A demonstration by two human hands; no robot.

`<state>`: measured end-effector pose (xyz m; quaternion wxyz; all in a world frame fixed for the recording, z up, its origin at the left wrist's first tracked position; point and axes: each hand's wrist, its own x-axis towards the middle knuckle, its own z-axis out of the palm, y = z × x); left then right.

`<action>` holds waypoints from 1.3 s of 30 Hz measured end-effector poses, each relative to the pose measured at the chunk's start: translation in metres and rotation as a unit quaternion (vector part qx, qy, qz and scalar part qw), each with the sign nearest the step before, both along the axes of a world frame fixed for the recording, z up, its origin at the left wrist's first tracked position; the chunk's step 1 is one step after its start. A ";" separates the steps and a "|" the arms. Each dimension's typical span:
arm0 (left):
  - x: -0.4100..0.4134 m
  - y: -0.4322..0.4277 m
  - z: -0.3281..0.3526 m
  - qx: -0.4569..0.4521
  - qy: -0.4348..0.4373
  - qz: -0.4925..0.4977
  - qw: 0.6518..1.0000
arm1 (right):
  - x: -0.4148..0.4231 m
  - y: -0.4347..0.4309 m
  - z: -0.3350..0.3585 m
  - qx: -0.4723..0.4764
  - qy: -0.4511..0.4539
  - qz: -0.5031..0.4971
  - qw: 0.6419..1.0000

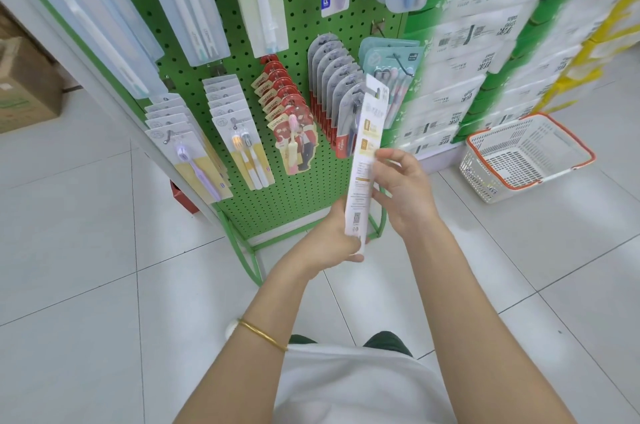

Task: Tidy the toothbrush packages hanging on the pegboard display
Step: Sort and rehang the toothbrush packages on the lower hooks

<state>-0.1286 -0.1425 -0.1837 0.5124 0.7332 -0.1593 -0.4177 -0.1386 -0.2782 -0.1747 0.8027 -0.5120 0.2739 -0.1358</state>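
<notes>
Left hand (329, 240) grips toothbrush pkg (371, 122) bottom; right hand (408, 188) pinches its mid edge.

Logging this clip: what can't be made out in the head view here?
All in the head view:
- The held package: its printed back faces the camera, so the toothbrush is hidden. The print is too small to read, and whether its top sits on a hook is unclear.
- The left hand, gripping the lower end: fingers hidden behind the package. The right hand pinches its edge.
- The top-row packages: cut off by the upper edge.
- The stacked cartons: blurred, labels unreadable.
</notes>
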 end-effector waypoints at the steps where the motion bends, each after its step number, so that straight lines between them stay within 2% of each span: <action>1: 0.000 0.001 0.000 -0.016 0.034 0.021 0.999 | 0.001 0.000 0.001 -0.020 0.012 -0.012 1.000; 4: 0.000 0.005 0.001 -0.009 0.063 0.042 0.997 | 0.002 -0.001 0.003 -0.037 0.032 -0.021 0.999; 8: 0.000 0.009 -0.001 0.024 0.048 0.039 0.998 | -0.003 -0.001 0.010 -0.035 0.014 0.031 0.999; 13: 0.005 0.013 0.006 -0.043 0.100 0.118 0.987 | -0.012 0.002 0.011 -0.037 -0.008 0.094 0.995; 17: 0.021 0.017 0.022 -0.096 0.049 0.207 0.972 | -0.018 0.009 0.006 -0.046 -0.011 0.151 0.987; 23: 0.042 0.024 0.039 -0.105 -0.065 0.274 0.954 | -0.023 0.013 0.002 -0.034 -0.016 0.193 0.981; 28: 0.044 0.029 0.044 -0.146 -0.081 0.314 0.934 | -0.027 0.017 -0.001 -0.037 -0.005 0.231 0.972; 34: 0.045 0.036 0.046 -0.174 -0.039 0.329 0.927 | -0.025 0.027 -0.004 -0.030 -0.004 0.237 0.971; 37: 0.046 0.043 0.048 -0.212 0.024 0.336 0.917 | -0.021 0.035 -0.005 -0.020 -0.015 0.252 0.967; 39: 0.048 0.050 0.047 -0.235 0.080 0.341 0.907 | -0.017 0.041 -0.010 0.022 -0.020 0.275 0.961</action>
